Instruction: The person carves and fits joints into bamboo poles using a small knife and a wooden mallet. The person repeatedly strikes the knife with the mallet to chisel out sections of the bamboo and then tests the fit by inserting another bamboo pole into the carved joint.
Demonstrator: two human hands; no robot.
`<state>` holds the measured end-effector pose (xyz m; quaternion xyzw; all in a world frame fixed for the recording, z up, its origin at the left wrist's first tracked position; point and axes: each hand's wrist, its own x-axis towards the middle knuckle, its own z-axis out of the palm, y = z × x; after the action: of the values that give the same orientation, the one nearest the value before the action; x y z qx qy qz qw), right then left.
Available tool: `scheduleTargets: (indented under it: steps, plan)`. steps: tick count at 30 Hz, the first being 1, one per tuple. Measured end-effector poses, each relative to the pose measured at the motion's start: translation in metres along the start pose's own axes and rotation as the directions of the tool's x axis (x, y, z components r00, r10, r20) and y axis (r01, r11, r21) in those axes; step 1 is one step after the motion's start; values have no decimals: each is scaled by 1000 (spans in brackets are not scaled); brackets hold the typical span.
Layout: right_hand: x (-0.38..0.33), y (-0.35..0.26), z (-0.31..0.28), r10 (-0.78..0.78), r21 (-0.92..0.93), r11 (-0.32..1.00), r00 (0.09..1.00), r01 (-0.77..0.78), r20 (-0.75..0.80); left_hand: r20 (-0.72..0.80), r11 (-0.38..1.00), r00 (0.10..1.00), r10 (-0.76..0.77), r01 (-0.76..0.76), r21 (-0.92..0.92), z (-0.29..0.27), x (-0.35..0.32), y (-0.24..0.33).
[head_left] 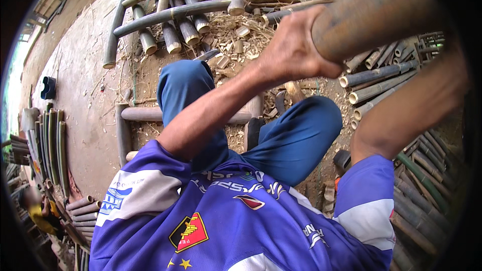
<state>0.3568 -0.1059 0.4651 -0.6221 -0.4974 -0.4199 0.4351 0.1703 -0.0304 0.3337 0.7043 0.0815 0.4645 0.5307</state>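
My left hand (296, 45) grips a thick pole (376, 15), far right; my right hand, out of view, I can't tell. A slip could drop it onto my right knee (317, 116).

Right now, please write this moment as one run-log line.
left grip: holds end of thick brown cylinder | right grip: out of view, forearm visible | bamboo frame: ahead, left | cut bamboo poles: right

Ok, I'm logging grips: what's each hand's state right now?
Left hand: closed, holding the thick brown pole.
Right hand: out of view, cannot be told.
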Motion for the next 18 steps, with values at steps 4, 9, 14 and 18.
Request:
scheduleTargets:
  steps: [4, 9, 14, 18]
  plan:
    - [-15, 3, -8, 36, -25, 999, 999, -36, 9, 58, 995, 997, -59, 64, -81, 2, 0, -1]
    - [-36, 7, -25, 69, -70, 995, 997, -66, 30, -26, 1000, 999, -21, 22, 18, 8, -1, -3]
    - [-72, 14, -43, 92, -117, 990, 992, -82, 83, -139, 999, 990, -8, 14, 38, 24, -19, -11]
    - [-95, 19, -47, 133, -162, 981, 979, -108, 155, -125, 999, 992, -30, 33, 20, 30, -21, -9]
